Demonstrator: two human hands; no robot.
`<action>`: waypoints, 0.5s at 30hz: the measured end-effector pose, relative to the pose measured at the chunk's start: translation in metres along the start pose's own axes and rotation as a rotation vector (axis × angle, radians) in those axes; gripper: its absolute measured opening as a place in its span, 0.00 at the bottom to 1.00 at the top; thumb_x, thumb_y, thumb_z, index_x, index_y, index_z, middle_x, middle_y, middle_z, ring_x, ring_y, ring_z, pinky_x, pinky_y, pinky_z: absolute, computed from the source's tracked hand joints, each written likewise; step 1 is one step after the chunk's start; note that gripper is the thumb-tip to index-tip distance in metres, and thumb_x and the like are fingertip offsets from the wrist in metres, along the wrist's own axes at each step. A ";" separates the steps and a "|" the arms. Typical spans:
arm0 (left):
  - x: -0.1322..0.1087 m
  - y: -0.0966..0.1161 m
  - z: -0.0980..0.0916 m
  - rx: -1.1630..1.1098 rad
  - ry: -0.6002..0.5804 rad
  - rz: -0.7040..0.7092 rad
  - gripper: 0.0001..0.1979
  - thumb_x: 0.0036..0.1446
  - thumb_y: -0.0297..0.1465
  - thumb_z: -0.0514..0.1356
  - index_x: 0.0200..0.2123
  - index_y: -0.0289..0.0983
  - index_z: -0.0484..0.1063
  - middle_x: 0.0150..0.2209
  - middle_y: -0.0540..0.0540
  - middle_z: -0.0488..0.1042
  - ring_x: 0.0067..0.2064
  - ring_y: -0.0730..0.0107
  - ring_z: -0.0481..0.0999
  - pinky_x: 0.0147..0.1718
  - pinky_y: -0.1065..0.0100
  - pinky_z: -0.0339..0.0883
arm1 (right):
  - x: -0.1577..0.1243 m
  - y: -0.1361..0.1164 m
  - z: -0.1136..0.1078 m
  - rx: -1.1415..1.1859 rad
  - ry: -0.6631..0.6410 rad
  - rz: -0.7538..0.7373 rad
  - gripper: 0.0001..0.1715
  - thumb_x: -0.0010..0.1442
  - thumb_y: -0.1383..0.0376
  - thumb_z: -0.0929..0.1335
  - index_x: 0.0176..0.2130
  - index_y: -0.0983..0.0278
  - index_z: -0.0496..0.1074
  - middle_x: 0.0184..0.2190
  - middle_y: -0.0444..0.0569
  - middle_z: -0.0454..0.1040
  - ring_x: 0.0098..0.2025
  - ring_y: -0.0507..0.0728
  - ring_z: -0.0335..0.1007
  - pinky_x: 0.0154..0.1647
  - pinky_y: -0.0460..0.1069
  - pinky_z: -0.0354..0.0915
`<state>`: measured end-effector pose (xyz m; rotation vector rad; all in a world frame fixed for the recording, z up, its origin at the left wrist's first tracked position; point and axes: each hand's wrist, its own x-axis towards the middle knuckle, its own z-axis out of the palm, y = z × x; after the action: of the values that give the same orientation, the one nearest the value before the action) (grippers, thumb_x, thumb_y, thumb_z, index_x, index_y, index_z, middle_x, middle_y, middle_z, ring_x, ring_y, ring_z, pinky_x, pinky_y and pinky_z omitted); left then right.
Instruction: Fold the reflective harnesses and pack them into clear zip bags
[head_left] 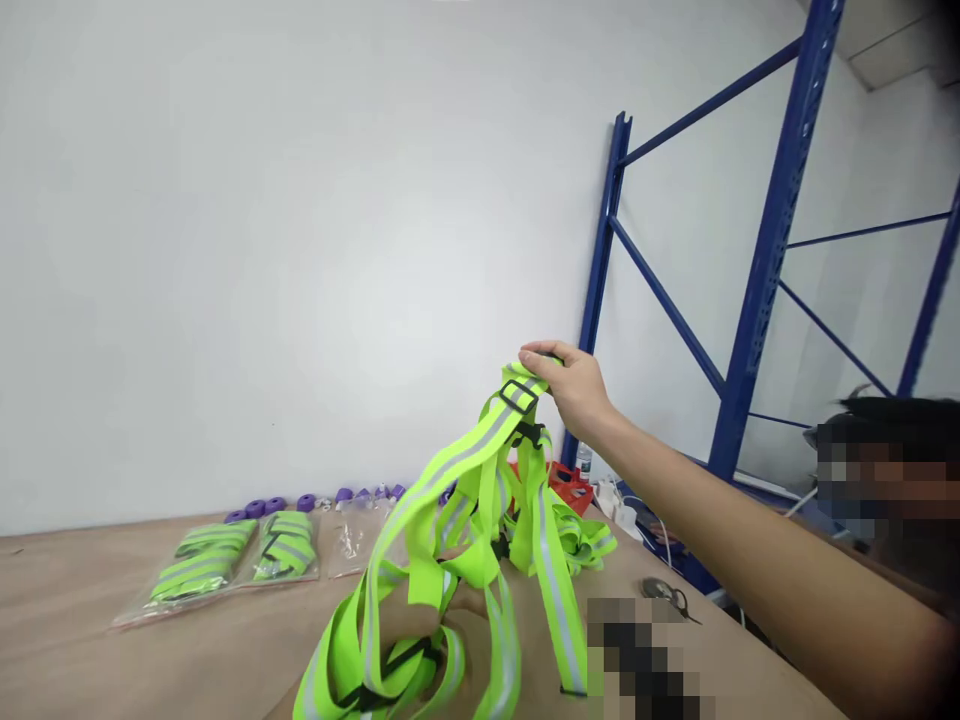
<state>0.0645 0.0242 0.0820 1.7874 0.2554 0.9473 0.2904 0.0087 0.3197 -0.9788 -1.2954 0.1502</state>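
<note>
My right hand [576, 388] is raised in front of the wall, closed in a pinch on a neon-yellow reflective strap harness [480, 440] with a grey stripe. Just below my fingers sits a black slide buckle [518, 397]. Loops of the harness hang down and spread toward the table. Low in the middle, my left hand [409, 618] shows only in part behind the hanging loops; its fingers are hidden. More neon strap [589, 540] lies bunched on the table behind the harness.
Two clear bags [202, 560] of folded neon straps lie left on the brown-covered table [67, 590]. Purple rolls [275, 505] line the wall. A red object [571, 487], a dark small item [660, 590] and blue rack posts [772, 250] stand right, near another person [900, 420].
</note>
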 end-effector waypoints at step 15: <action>-0.033 0.117 -0.060 -0.150 0.076 -0.083 0.19 0.56 0.36 0.65 0.51 0.39 0.74 0.40 0.41 0.78 0.30 0.63 0.77 0.30 0.63 0.75 | 0.026 0.099 -0.043 -0.726 -0.153 0.042 0.23 0.52 0.71 0.69 0.49 0.63 0.75 0.51 0.54 0.77 0.56 0.65 0.67 0.63 0.60 0.56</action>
<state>-0.0295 -0.0026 0.1757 1.5942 0.2967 0.9519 0.3765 0.0620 0.2734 -1.6322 -1.5031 -0.2382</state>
